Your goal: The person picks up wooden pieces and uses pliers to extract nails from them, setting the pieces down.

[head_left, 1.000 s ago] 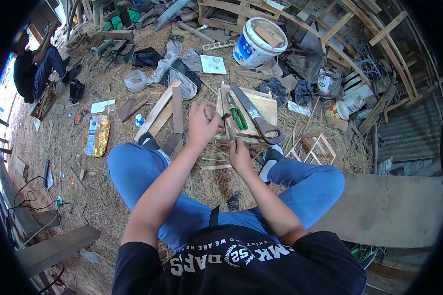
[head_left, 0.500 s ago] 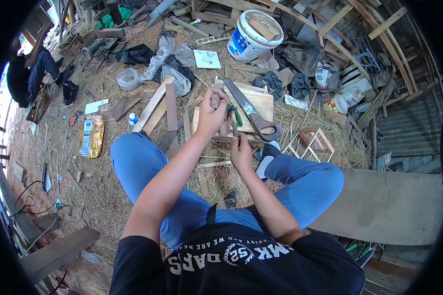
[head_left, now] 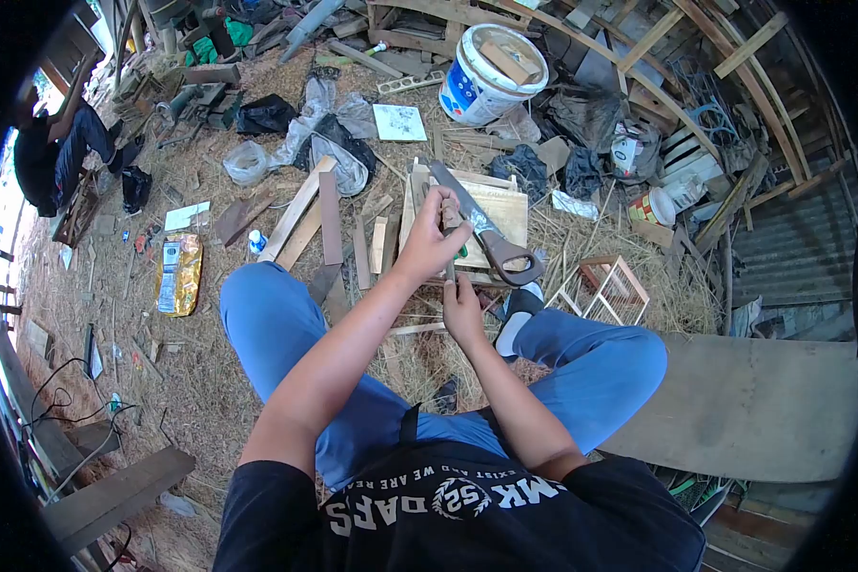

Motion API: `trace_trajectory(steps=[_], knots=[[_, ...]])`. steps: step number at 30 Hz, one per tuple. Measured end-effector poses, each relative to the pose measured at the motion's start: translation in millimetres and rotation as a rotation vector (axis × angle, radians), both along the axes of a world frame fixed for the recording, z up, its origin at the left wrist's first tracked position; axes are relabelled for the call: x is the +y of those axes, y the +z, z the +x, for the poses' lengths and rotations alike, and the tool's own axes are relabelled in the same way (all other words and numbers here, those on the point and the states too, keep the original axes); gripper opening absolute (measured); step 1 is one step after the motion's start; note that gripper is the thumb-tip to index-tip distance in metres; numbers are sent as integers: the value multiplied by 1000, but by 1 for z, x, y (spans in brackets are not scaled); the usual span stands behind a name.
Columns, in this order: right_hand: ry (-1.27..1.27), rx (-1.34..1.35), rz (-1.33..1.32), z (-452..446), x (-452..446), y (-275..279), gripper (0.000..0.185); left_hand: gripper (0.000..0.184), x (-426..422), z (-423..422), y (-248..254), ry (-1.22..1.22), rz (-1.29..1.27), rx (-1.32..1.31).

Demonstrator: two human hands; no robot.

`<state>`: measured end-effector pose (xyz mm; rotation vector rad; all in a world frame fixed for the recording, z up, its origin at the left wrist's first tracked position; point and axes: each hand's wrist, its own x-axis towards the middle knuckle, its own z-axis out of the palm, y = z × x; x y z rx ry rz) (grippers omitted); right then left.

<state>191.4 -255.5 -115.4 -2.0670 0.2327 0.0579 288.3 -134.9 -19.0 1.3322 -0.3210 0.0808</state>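
My left hand is closed over a wooden block, its fingers curled and hiding most of what they grip. Just below, my right hand pinches the lower end of a thin dark strip that runs up to the left hand. What the strip is made of I cannot make out. A small green item shows beside the left thumb, partly hidden. Right of the hands, a handsaw with a brown handle lies across a pale wooden board.
Wood offcuts lie left of the board. A small wooden frame stands by my right foot. Beyond are a white bucket, plastic bags and a white tile. A gold packet lies left. Another person sits far left.
My left hand has moved slightly right and down, and its wrist has turned. My right hand has shifted a little lower, still pinching the strip. The view has tilted slightly.
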Motion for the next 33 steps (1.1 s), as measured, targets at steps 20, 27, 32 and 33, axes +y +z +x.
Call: trace_trajectory(steps=[20,27,32,33], knots=[[8,-109,-77,4,13,49,28,8,23,-3,-5,319,-46,-22],[41,-126,-219,-1,10,30,27,6,24,-6,-2,263,-65,77],[18,-199,-141,-4,19,57,30,7,27,-6,-2,259,-152,104],[16,-287,-101,-4,19,59,30,7,27,-7,-2,263,-156,106]])
